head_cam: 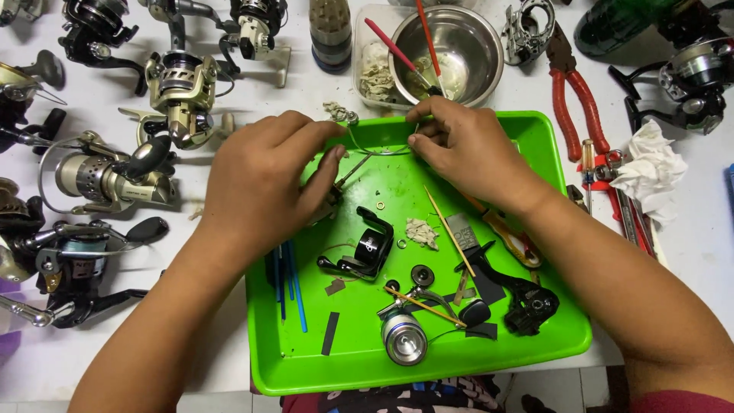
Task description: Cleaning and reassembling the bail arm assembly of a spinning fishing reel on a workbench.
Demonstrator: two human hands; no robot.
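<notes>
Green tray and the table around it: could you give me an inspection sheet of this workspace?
Surface: white table with a green tray at the near edge.
Job's things: a thin wire bail held over the tray; in the tray, a black reel part, a silver spool, a black reel body, small washers, wooden sticks.
Clutter: several fishing reels at the left, a steel bowl, red pliers, crumpled tissue.
Grips: left hand pinches one end of the wire bail, right hand the other.
Cables: nothing seen.
Surroundings: patterned cloth below the tray; little else visible.
</notes>
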